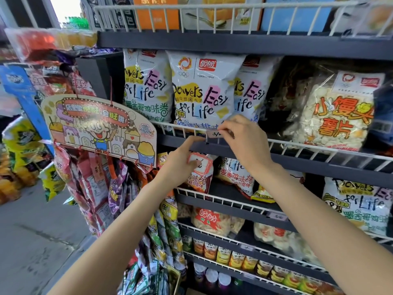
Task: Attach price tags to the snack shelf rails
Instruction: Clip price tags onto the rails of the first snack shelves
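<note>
While both hands work at the rail:
Shelf: wire rail (pixel 297 145) fronts white snack bags (pixel 200 88) (packed tight).
Right hand (pixel 242 137): pinching price tag (pixel 215 134) against rail.
Left hand (pixel 180 165): clamped on spare tags (pixel 200 165), forefinger touching rail.

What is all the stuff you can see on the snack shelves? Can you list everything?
price tag: one, pale, on the white wire rail
spare tags: small stack, red-edged, in the left hand
white snack bags: three, white with yellow and pink, upper shelf
clear chip bag: one, orange lettering, upper shelf right
cartoon sign: one, cream, hanging left of the shelf
small cups: a row, yellow and orange, low shelf
hanging packets: many, red and purple, under the sign
left hand: holds the spare tags
right hand: pinches the price tag
</note>
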